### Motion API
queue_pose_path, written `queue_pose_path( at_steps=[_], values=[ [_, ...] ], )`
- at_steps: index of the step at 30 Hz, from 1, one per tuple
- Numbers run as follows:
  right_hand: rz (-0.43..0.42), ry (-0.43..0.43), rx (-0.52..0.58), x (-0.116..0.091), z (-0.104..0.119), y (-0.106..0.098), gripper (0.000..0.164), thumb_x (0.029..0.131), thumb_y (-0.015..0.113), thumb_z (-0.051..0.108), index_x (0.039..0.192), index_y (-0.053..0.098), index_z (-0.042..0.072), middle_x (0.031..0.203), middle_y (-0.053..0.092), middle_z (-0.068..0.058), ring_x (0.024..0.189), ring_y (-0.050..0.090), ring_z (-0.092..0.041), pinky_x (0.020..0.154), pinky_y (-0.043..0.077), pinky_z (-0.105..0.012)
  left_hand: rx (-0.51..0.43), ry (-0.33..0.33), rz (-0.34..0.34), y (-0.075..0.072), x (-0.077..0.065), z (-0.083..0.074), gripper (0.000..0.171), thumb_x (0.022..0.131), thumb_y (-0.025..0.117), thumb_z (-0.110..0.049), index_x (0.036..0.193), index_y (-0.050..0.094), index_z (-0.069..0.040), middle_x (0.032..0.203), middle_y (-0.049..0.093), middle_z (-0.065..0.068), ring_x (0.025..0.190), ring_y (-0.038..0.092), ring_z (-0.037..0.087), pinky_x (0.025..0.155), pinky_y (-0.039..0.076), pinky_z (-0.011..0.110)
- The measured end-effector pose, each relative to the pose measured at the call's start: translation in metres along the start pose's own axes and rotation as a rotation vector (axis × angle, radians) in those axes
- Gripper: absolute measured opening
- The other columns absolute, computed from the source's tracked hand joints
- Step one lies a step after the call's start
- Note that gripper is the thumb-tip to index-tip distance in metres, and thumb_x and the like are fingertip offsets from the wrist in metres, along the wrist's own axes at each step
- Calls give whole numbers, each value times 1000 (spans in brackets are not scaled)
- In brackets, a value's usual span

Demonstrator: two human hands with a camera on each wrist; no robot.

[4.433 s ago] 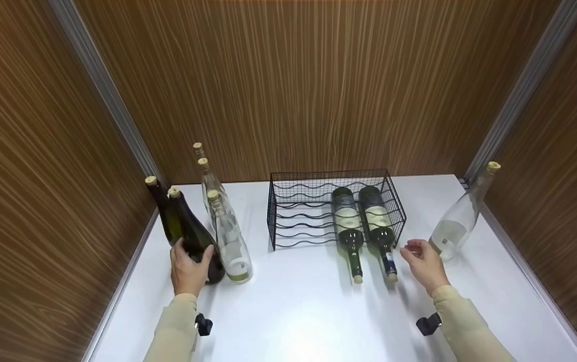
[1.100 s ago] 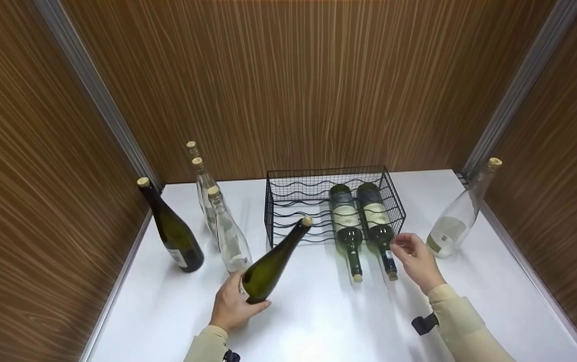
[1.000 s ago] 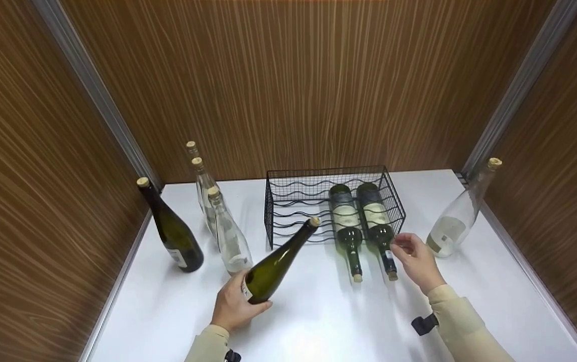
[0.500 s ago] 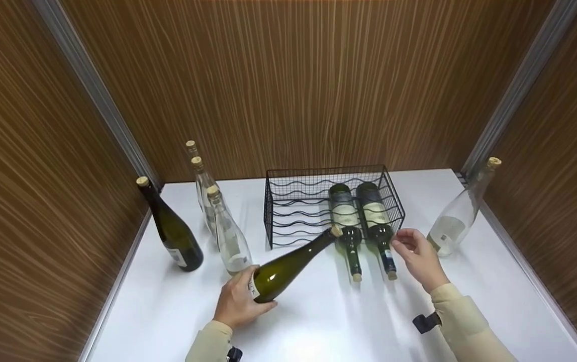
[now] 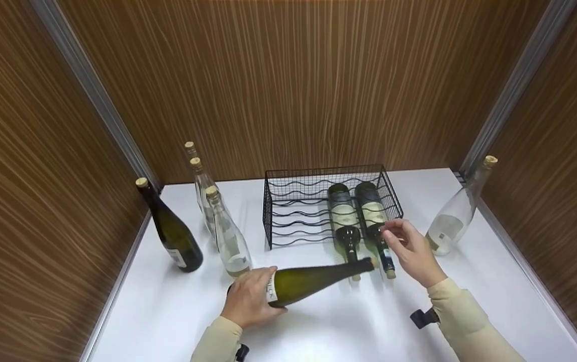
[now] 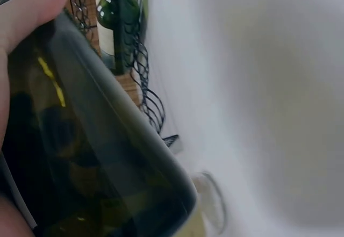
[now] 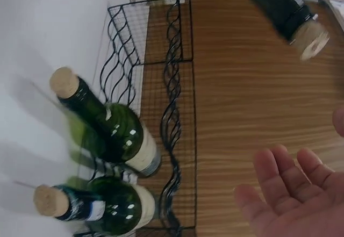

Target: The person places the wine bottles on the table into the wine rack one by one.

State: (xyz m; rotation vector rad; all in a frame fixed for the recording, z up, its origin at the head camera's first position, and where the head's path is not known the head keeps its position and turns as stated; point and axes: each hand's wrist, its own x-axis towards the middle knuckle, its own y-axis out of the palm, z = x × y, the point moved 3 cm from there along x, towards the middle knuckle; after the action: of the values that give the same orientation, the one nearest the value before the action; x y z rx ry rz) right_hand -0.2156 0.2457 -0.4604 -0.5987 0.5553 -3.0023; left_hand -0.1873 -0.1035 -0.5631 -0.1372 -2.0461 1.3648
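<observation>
My left hand (image 5: pixel 253 297) grips a dark green wine bottle (image 5: pixel 313 282) round its labelled lower body. The bottle lies nearly level above the white table, its corked neck pointing right. In the left wrist view the green glass (image 6: pixel 102 135) fills much of the picture, with the base toward the camera. My right hand (image 5: pixel 414 252) holds nothing; its fingers are loosely bent, close to the right-hand bottle in the rack. The held bottle's cork (image 7: pixel 310 41) appears in the right wrist view, apart from the right fingers (image 7: pixel 285 180).
A black wire rack (image 5: pixel 298 222) holds two green bottles, one being the left of the pair (image 5: pixel 343 213), necks toward me. On the left stand a dark bottle (image 5: pixel 178 236) and several clear ones, including the front clear bottle (image 5: pixel 230 241). Another clear bottle (image 5: pixel 453 221) stands right.
My left hand took one of the two dark bottles from the left group and carried it right. Its neck has swung down from upright to nearly level. My right hand has shifted slightly left.
</observation>
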Motion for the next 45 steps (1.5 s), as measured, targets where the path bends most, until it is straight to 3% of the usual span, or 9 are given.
queue_pose_path(
  at_steps=[4,6,11,15,23,28,32,37,45],
  values=[
    [152,-96,-49,0,2,13,22,90,57,8,111,54,0,103,61,-6,95,58,-21,82,48,-26,51,46,45,-1,4,-10,94,49,78,-60,124,52,-11,110,61,2,98,57,19,87,44,38],
    [249,-162,-135,-1,2,21,25,90,59,15,112,54,5,105,60,-1,97,57,-20,85,47,-31,64,55,59,-1,6,-15,94,49,78,-61,124,52,-11,109,61,3,97,57,19,87,45,38],
    [433,-304,-353,-5,6,44,45,85,62,38,119,53,10,114,57,0,104,54,-17,88,45,-37,84,57,52,-1,12,-21,94,48,79,-60,123,52,-11,107,62,4,94,58,20,85,45,37],
    [509,-324,-478,-6,4,62,61,82,61,50,125,51,8,122,54,-3,110,51,-19,92,42,-40,120,54,38,-2,16,-22,93,46,80,-58,122,53,-11,106,62,4,93,58,21,84,46,37],
    [599,-331,-696,-10,-8,90,85,68,57,72,132,45,18,119,57,-3,103,56,-19,82,47,-40,180,48,42,-3,19,-27,93,48,80,-57,123,53,-9,106,62,6,93,58,22,84,46,37],
    [651,-357,-745,-14,-13,98,91,66,62,69,138,37,18,109,62,-3,91,61,-17,71,50,-39,228,61,45,-5,22,-33,93,50,79,-57,124,52,-8,107,61,8,94,58,22,84,46,37],
    [662,-415,-788,-15,-17,103,89,68,61,69,136,38,16,102,65,-3,82,62,-16,67,51,-36,250,76,30,-6,25,-36,90,49,80,-56,121,54,-8,104,62,8,92,58,22,81,46,37],
    [663,-449,-798,-16,-23,110,78,70,52,74,122,47,17,92,65,3,73,61,-11,63,51,-31,245,85,25,-4,25,-38,88,50,79,-55,120,55,-8,101,62,7,89,58,21,80,47,37],
    [707,-383,-775,-19,-32,111,70,71,49,74,114,51,19,85,64,7,66,57,-7,60,49,-28,197,87,102,2,25,-35,93,47,81,-55,122,53,-8,103,62,7,90,58,21,81,47,36]
  ],
)
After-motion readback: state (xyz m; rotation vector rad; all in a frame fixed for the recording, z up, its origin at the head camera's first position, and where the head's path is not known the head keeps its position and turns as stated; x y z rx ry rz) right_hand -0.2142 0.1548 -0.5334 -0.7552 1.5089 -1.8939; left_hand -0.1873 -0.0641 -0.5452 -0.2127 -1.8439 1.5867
